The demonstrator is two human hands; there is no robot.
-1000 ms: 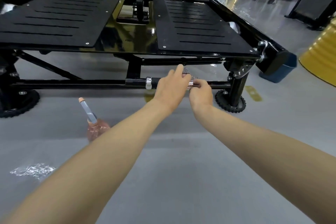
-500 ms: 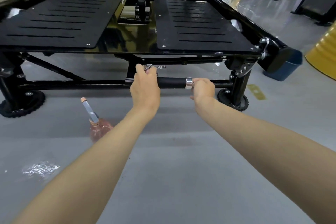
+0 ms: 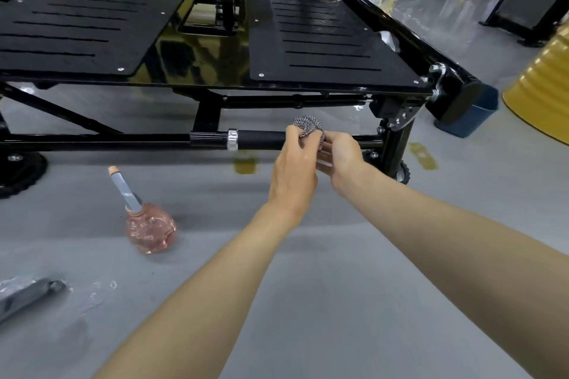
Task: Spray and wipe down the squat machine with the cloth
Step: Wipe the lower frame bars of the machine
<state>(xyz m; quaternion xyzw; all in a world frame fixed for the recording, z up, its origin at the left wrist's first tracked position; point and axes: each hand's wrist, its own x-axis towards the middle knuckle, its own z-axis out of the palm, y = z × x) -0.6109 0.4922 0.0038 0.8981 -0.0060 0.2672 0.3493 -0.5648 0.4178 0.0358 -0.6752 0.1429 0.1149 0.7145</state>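
The left hand (image 3: pixel 292 169) gripped a bunched checked cloth (image 3: pixel 308 127) against the low black handle bar (image 3: pixel 261 140) of the squat machine (image 3: pixel 323 40). The right hand (image 3: pixel 343 157) curled round the bar just beside it, touching the cloth, so the two hid the bar's right end. On the grey floor (image 3: pixel 338 301) to the left stood a pink spray bottle (image 3: pixel 151 229) — well apart from both hands — with a crumpled plastic wrapper (image 3: pixel 27 295) nearer. A blue bin (image 3: pixel 471 115) and a yellow drum (image 3: pixel 542 95) sat past the machine's right corner.
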